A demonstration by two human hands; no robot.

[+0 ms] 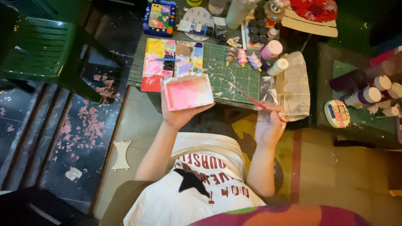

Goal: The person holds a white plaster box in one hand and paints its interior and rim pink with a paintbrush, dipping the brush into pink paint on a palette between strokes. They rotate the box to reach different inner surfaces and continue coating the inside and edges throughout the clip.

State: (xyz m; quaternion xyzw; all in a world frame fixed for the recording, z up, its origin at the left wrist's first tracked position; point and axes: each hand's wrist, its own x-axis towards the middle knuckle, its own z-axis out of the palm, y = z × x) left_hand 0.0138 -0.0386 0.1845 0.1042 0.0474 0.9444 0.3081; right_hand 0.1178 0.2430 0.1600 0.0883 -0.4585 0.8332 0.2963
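Nearest the camera is the person's white printed shirt (201,180); beyond it the left hand (178,113) cradles a flat rectangular piece painted in pink and orange bands (188,92), fingers curled around its near edge. The right hand (268,125) pinches a thin red-handled paintbrush (251,99), its tip pointing left over the green gridded cutting mat (226,73). A steadier stroke would likely come from holding the piece level, near the colourful paint palette (171,62).

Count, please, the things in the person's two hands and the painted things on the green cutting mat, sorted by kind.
Pink-painted rectangular piece, in the left hand: 1
Red-handled paintbrush, in the right hand: 1
Paint palette with many colours: 1
Small painted figures on the green cutting mat: 3
Total: 6
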